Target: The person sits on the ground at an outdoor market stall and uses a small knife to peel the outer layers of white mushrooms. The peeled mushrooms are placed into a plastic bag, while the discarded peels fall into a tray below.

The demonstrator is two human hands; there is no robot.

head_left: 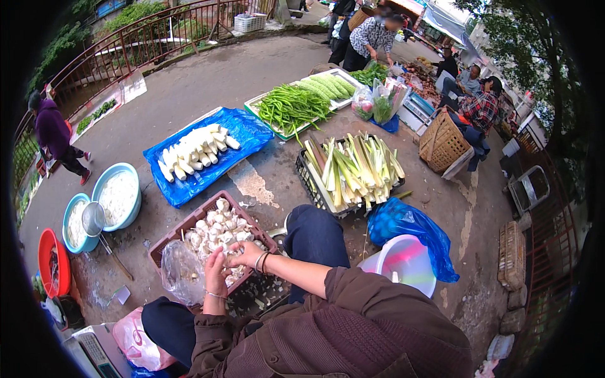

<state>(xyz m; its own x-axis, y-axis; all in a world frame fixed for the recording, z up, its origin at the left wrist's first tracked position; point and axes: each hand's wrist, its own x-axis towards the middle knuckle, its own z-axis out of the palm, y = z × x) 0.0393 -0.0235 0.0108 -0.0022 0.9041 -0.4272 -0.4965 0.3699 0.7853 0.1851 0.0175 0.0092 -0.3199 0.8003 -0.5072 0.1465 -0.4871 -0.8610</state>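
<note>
Both my hands are close together above the near part of a reddish plastic crate (160, 255) with garlic bulbs (220, 226). The fingers of my right hand (245, 255) are bent towards my left hand (215, 278), which is held upright with curled fingers. Something small and pale, perhaps garlic, seems to lie between the fingertips; the fingers partly hide it. A clear plastic bag (182, 274) rests on the crate's left part, beside my left hand. Pale scraps of peel lie on the ground by the crate.
Peeled white stalks on blue plastic (165, 184), trays of green peppers (293, 106), and a black crate of leafless stalks (354, 172) lie ahead. Blue basins (134, 208) and a strainer (93, 218) stand left, a scale (90, 349) nearer. A white basin (409, 264) stands right. People are farther off.
</note>
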